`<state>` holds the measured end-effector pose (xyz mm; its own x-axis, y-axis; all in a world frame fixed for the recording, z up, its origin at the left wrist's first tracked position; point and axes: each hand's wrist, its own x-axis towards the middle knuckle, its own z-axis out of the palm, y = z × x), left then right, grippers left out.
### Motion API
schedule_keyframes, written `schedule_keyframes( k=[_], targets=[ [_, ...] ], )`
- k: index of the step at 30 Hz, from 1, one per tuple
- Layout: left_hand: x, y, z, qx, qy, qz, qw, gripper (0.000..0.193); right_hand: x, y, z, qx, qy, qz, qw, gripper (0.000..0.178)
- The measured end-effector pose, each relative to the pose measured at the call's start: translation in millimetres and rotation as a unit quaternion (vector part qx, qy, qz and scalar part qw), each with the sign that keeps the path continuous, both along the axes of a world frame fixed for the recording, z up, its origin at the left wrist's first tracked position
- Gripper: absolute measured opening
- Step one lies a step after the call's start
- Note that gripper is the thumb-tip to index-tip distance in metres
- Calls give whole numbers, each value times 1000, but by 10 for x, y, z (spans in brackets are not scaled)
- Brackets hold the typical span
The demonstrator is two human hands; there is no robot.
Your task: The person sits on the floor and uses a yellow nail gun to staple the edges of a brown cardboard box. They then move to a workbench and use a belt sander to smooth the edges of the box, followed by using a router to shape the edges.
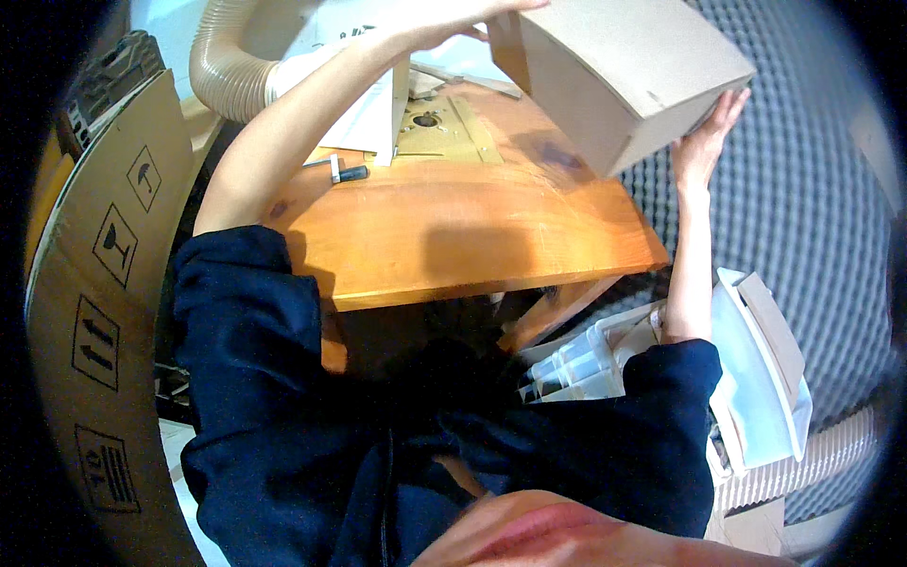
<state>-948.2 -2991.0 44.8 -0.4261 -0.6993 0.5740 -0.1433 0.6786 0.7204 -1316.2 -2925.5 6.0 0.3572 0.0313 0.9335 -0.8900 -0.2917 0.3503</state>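
A light-brown box [590, 99], apparently of wood board, is held up and tilted above the far right part of the wooden table [406, 236]. My left hand [468, 19] grips its far left end; the top rim of the picture cuts off part of that hand. At the near right end, my right hand [704, 146] presses its fingers along the side and lower edge. A white panel [364, 118] stands upright on the table below my left forearm. Near it lies a small black-and-silver tool [350, 173], perhaps a clamp.
Behind the white panel is a tan plate [444, 128] with a round hole. A ribbed hose [227, 61] hangs at the back left. Large cardboard [113, 283] stands on the left. Grey foam [794, 217] covers the right wall, above clear plastic bins [576, 364] and another hose [803, 468].
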Motion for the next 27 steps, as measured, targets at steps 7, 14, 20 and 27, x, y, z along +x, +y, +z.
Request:
schedule_keyframes(
  k=[7,14,20,27],
  targets=[
    [-425,112,-729,38,58,-80,994,77,4,289,418,121,-101,-6,987,59],
    [-363,-125,-1106,36,88,-87,992,84,-165,57,302,274,-186,6,944,61],
    [-417,-130,-1369,3,64,-5,998,92,-193,-31,125,376,-268,337,821,58],
    [-477,-158,-1604,-115,104,46,987,90,142,-407,-248,335,-415,405,742,64]
  ],
)
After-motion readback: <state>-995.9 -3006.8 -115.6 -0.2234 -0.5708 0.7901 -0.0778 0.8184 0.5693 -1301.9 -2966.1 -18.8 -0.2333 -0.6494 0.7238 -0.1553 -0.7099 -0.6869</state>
